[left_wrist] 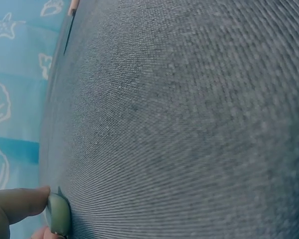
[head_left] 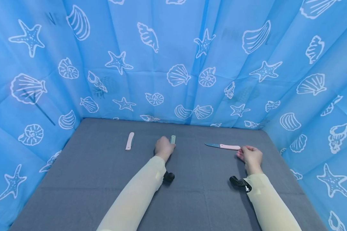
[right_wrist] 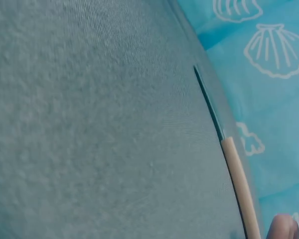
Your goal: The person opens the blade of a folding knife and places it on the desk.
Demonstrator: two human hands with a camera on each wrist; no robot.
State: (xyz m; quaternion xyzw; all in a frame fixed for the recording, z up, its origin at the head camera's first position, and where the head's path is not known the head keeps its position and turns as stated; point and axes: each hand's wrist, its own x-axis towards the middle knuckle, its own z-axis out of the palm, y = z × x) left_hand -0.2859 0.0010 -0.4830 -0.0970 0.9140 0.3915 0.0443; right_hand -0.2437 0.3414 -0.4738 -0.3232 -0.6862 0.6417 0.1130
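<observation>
My left hand (head_left: 164, 148) is at the near end of a folded knife with a light green handle (head_left: 173, 139). In the left wrist view, its fingers (left_wrist: 22, 203) pinch the green handle (left_wrist: 61, 214) close over the cloth. To the right lies an unfolded knife with a pale pink handle (head_left: 229, 147) and a dark blue blade (head_left: 212, 145), pointing left. My right hand (head_left: 251, 157) is by its handle end, fingers loosely bent. The right wrist view has those fingertips (right_wrist: 284, 226) beside the handle (right_wrist: 241, 186), with a gap between them.
Another pink-handled knife (head_left: 129, 141) lies folded on the left of the grey cloth-covered table (head_left: 191, 205). A blue curtain (head_left: 162, 38) with white shell and starfish prints hangs behind the table and along both sides. Black wrist mounts (head_left: 238, 182) stick out from my sleeves.
</observation>
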